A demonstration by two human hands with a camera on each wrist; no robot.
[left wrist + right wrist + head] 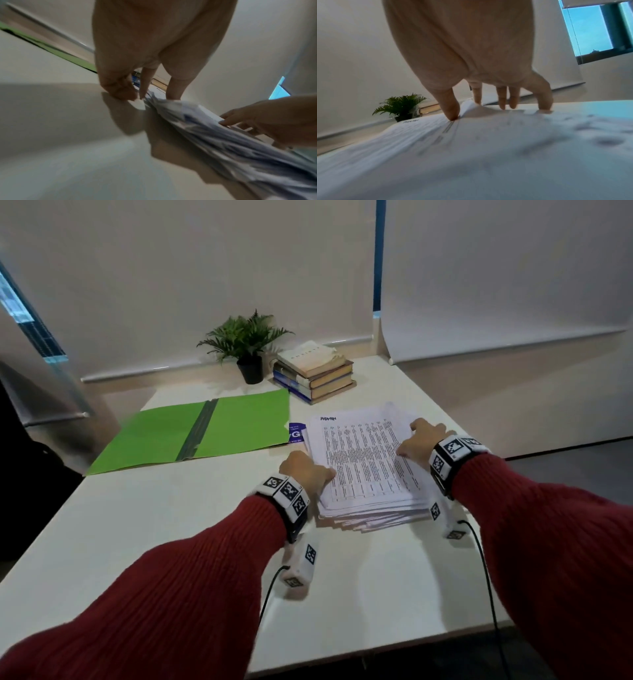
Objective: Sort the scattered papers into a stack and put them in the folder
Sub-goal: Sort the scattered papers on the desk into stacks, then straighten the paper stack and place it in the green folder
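papers (359, 460) with blurred header; purple card (296, 433) reads "g"

Stacked papers (363, 463) beside open green folder (191, 436)

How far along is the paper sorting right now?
Done: one rough stack is gathered. In hand: left hand pinches its edge, right hand presses on top, squaring it. Left: edges uneven; the open green folder holds nothing yet.
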